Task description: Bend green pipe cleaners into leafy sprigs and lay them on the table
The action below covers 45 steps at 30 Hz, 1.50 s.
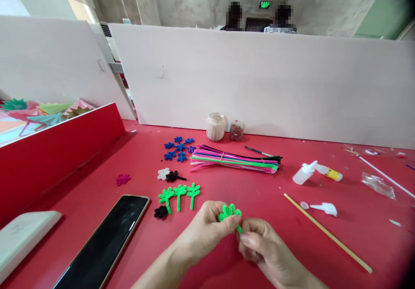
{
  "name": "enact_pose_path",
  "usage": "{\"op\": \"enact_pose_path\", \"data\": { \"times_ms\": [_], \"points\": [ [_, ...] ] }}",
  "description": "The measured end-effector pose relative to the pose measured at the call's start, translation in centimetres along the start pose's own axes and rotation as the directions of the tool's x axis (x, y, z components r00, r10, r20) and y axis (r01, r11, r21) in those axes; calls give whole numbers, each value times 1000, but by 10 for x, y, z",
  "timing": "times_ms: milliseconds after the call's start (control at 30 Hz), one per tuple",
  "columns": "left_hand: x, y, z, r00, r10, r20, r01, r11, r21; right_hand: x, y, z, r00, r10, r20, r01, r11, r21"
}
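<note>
Between my two hands is a green pipe-cleaner flower (229, 211) with looped petals and a short stem. My left hand (210, 224) pinches it just below the petals. The fingers of my right hand (259, 239) are closed on the lower end of its stem. Several finished green pipe-cleaner flowers (179, 191) lie to the left of my hands. Near them are a black flower (161, 212), another black one with a stem (173, 176), a white flower (163, 174), a magenta flower (122, 179) and a blue flower cluster (179, 147).
A banded bundle of pipe cleaners (236, 159) lies beyond my hands, near two jars (216, 127). At right are a glue bottle (304, 173), a wooden stick (327, 232) and a white nozzle cap (327, 209). A phone (106, 241) lies at left; a white partition (259, 81) stands behind.
</note>
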<state>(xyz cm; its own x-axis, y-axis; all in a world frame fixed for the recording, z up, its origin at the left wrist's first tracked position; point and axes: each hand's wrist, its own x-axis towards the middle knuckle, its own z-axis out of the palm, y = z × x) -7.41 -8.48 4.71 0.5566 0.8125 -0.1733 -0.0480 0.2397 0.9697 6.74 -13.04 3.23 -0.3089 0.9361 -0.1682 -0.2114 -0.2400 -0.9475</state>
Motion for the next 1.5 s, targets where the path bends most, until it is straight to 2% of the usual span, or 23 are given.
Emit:
{"op": "enact_pose_path", "data": {
  "times_ms": [33, 67, 133, 167, 200, 233, 267, 367, 433, 533, 633, 800, 900, 1000, 1100, 1167, 1233, 1333, 1500],
  "points": [
    [1, -2, 1, 1000, 9, -27, -8, 999, 32, 1, -1, 0, 995, -90, -42, 79, 975, -210],
    [2, -4, 1, 998, 18, -57, -14, 998, 63, 2, -3, -1, 974, -214, -70, 163, 886, -434],
    [5, -8, 3, 991, 26, -130, -13, 995, 98, 4, -4, -1, 878, -476, -43, 269, 567, -779],
    [6, -9, 3, 986, 22, -163, -7, 996, 92, 5, -4, 0, 827, -562, -7, 281, 424, -861],
    [6, -10, 4, 983, 13, -183, -1, 998, 64, 5, -3, 0, 799, -601, 18, 281, 346, -895],
    [6, -10, 4, 982, -2, -187, 6, 1000, 17, 6, -3, 0, 806, -591, 15, 270, 344, -899],
    [6, -10, 5, 984, -18, -176, 10, 999, -41, 6, -3, 1, 837, -547, -17, 245, 403, -882],
    [4, -11, 8, 991, -28, -132, -3, 974, -228, 6, -4, 1, 930, -333, -158, 132, 702, -700],
    [3, -12, 10, 986, -22, -168, -35, 943, -332, 5, -4, 1, 945, -259, -200, 113, 833, -542],
    [3, -16, 12, 974, -52, -222, -53, 895, -443, 3, -3, 3, 950, -241, -198, 147, 906, -398],
    [2, -15, 14, 979, -47, -197, -51, 883, -467, 2, -1, 4, 953, -234, -191, 150, 916, -372],
    [2, -10, 13, 995, 2, -99, -45, 903, -428, 3, 4, 3, 937, -280, -208, 134, 840, -525],
    [2, -9, 13, 997, 29, -69, -56, 904, -423, 3, 6, 2, 941, -290, -177, 165, 846, -507],
    [1, -8, 13, 997, 56, -62, -77, 896, -437, 3, 8, 1, 962, -236, -138, 179, 924, -339],
    [0, -5, 14, 999, 41, -36, -53, 886, -462, 4, 11, 2, 984, -97, -150, 95, 995, -22],
    [-1, -3, 14, 999, 19, -28, -30, 880, -474, 5, 12, 3, 991, 36, -126, -3, 967, 253],
    [-1, -3, 14, 1000, 1, -27, -14, 869, -494, 7, 12, 3, 991, 121, -49, -85, 883, 462],
    [-2, -5, 12, 1000, -18, -21, 4, 848, -531, 6, 9, 2, 988, 137, 67, -150, 807, 571],
    [-1, -8, 12, 999, -47, -8, 35, 845, -533, 5, 5, 1, 979, 135, 152, -200, 787, 584]
  ]
}}
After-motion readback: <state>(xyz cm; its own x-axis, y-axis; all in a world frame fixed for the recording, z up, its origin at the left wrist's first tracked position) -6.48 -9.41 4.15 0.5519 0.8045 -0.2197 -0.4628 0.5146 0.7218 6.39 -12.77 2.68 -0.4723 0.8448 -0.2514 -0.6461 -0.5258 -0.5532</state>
